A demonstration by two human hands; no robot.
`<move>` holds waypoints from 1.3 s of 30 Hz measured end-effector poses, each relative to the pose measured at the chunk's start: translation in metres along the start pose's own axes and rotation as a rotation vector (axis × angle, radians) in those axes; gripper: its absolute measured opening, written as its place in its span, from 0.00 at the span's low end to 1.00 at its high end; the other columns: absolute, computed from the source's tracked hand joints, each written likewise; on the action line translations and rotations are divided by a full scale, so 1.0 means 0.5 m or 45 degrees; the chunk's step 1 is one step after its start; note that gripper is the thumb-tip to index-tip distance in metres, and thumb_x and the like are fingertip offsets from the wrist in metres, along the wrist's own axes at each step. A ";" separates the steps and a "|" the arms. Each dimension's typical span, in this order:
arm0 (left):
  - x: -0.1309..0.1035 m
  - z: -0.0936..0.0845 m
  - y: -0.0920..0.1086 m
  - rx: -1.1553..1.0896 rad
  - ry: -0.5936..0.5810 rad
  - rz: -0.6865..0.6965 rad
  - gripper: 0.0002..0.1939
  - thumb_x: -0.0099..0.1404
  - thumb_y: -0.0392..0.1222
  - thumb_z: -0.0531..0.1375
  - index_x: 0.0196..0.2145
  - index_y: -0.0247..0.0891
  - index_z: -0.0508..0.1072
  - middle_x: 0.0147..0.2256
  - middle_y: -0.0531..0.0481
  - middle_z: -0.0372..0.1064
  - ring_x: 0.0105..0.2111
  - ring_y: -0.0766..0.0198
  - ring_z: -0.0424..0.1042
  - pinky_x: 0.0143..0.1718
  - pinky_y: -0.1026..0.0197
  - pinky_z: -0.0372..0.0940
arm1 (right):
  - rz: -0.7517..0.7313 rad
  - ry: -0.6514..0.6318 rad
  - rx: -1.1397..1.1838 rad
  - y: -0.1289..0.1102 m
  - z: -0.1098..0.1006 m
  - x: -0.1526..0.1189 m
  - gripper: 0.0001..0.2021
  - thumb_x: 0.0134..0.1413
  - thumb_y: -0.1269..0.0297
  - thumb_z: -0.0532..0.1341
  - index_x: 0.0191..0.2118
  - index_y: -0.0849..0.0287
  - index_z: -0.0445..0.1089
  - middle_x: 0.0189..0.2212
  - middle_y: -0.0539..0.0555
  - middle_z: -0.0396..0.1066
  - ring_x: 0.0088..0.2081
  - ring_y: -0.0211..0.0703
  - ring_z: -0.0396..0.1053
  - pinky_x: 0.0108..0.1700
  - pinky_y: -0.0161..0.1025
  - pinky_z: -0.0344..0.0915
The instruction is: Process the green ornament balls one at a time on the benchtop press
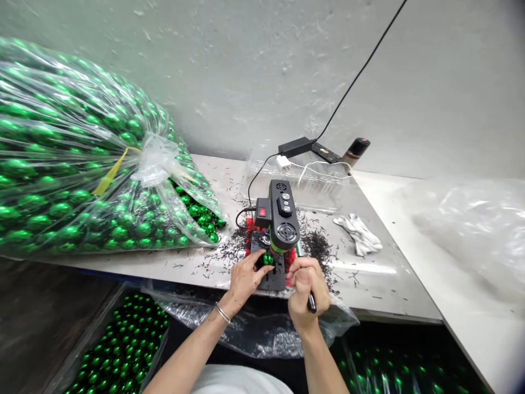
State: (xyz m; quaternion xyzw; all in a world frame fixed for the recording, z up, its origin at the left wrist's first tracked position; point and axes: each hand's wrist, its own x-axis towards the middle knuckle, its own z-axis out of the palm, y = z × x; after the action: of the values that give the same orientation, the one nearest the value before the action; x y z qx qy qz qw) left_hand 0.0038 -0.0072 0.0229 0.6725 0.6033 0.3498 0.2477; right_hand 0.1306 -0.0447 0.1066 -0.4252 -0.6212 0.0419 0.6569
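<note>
My left hand (248, 273) pinches a shiny green ball (267, 259) between thumb and fingertips. The ball sits at the base of a small black bench machine (282, 210), just below its head. My right hand (308, 284) is wrapped round a black-ended lever handle (311, 302) at the machine's right side. A red mat (289, 265) shows under the machine. On the machine's left side is a box with a red switch (262, 212).
A large clear bag (74, 164) of green balls lies on the table's left. Black scraps (315, 247) surround the machine. A white glove (360, 234) lies to the right, with a power adapter (296, 146) and white cable behind. More green balls (123, 345) fill a bag below left.
</note>
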 end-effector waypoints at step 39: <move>-0.004 0.005 -0.024 -0.063 0.035 0.296 0.16 0.64 0.45 0.66 0.49 0.40 0.78 0.41 0.45 0.81 0.38 0.58 0.79 0.42 0.58 0.74 | -0.268 -0.011 -0.124 0.113 0.018 -0.102 0.15 0.67 0.67 0.47 0.27 0.56 0.58 0.28 0.48 0.64 0.30 0.37 0.70 0.48 0.47 0.68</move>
State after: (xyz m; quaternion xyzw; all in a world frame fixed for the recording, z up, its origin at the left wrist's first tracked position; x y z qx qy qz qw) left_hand -0.0018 -0.0071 0.0120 0.7267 0.5158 0.4003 0.2135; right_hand 0.1383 -0.0339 0.0310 -0.3887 -0.6666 -0.0556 0.6336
